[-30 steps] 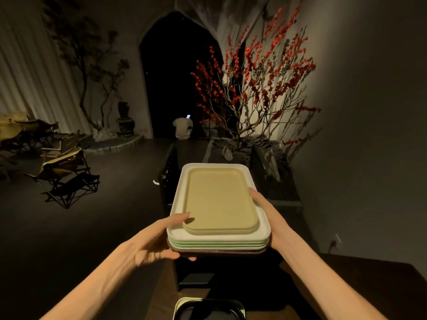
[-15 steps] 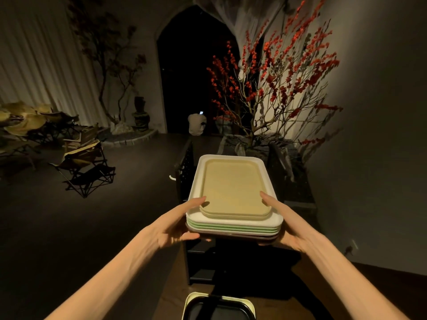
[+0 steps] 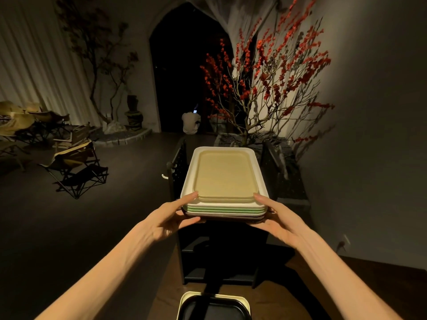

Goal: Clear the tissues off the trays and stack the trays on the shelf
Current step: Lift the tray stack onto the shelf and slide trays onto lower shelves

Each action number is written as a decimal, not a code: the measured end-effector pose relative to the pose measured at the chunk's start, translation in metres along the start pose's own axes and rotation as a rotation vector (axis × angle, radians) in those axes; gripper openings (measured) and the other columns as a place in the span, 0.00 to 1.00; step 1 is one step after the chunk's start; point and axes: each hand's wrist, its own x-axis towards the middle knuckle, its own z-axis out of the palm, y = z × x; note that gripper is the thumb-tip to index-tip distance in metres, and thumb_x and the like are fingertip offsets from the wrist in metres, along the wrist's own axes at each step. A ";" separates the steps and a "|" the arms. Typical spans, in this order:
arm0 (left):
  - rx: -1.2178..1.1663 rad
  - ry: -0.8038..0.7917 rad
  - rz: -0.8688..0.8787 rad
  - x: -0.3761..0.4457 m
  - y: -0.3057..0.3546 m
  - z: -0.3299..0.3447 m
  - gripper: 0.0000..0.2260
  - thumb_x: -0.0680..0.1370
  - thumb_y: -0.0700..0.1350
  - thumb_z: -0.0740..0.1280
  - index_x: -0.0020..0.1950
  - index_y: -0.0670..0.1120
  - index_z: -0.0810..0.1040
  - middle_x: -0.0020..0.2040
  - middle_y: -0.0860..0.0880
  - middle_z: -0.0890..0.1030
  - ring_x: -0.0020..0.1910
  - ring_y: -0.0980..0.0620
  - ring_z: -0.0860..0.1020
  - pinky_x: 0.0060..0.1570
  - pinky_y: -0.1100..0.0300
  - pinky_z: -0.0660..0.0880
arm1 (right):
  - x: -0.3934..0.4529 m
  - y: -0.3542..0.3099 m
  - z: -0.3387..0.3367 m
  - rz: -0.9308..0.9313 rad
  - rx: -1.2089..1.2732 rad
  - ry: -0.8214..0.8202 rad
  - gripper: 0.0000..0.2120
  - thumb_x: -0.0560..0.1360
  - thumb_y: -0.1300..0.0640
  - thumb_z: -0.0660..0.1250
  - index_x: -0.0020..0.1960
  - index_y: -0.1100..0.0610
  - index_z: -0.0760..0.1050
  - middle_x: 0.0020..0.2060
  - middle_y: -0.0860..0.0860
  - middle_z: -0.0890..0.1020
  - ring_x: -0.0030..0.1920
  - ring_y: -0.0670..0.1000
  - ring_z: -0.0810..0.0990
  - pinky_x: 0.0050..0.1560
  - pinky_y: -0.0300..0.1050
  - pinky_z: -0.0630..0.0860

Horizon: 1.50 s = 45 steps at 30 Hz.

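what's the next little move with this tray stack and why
Probably lower the tray stack onto the top of the black shelf and let go. The left hand and right hand grip its near corners, the top tray shows no tissues, and the shelf stands right under the stack.

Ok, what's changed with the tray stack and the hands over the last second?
The left hand has shifted its thumb from the side of the top tan tray to the near corner; the right hand has slid back from the far side to the near right corner. The head camera has swung left. Both hands still hold the tray stack level over the black shelf; the black tray below is unmoved.
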 end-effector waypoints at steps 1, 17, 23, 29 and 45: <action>-0.011 0.010 -0.006 0.002 0.001 -0.001 0.21 0.68 0.42 0.78 0.58 0.36 0.81 0.54 0.35 0.83 0.55 0.35 0.82 0.47 0.47 0.82 | 0.001 0.000 0.000 0.001 0.007 -0.001 0.22 0.74 0.60 0.72 0.65 0.68 0.74 0.61 0.66 0.81 0.62 0.66 0.80 0.71 0.62 0.69; 0.259 -0.142 -0.093 0.008 -0.011 -0.027 0.32 0.65 0.56 0.79 0.64 0.42 0.78 0.62 0.40 0.81 0.62 0.40 0.79 0.63 0.42 0.74 | -0.001 0.009 -0.024 -0.003 -0.201 -0.011 0.39 0.56 0.55 0.86 0.64 0.61 0.77 0.60 0.62 0.82 0.61 0.64 0.81 0.70 0.62 0.71; 0.408 -0.069 -0.156 0.021 -0.056 -0.061 0.21 0.69 0.48 0.77 0.61 0.47 0.80 0.61 0.46 0.82 0.61 0.47 0.80 0.66 0.46 0.69 | 0.002 0.043 -0.047 0.021 -0.553 0.016 0.25 0.68 0.58 0.79 0.63 0.57 0.77 0.57 0.56 0.85 0.60 0.55 0.83 0.69 0.56 0.73; 0.449 0.073 -0.206 0.036 -0.121 -0.084 0.14 0.75 0.43 0.72 0.61 0.44 0.80 0.57 0.46 0.84 0.60 0.49 0.80 0.54 0.53 0.76 | 0.024 0.102 -0.084 0.079 -0.684 0.159 0.23 0.69 0.55 0.79 0.61 0.52 0.79 0.54 0.53 0.86 0.56 0.50 0.84 0.62 0.50 0.79; 0.571 0.441 -0.431 0.011 -0.317 -0.148 0.09 0.74 0.35 0.71 0.53 0.41 0.78 0.44 0.43 0.79 0.35 0.56 0.79 0.33 0.63 0.74 | 0.020 0.324 -0.191 0.505 -0.749 0.560 0.19 0.73 0.62 0.74 0.62 0.65 0.74 0.62 0.62 0.78 0.59 0.62 0.79 0.63 0.58 0.75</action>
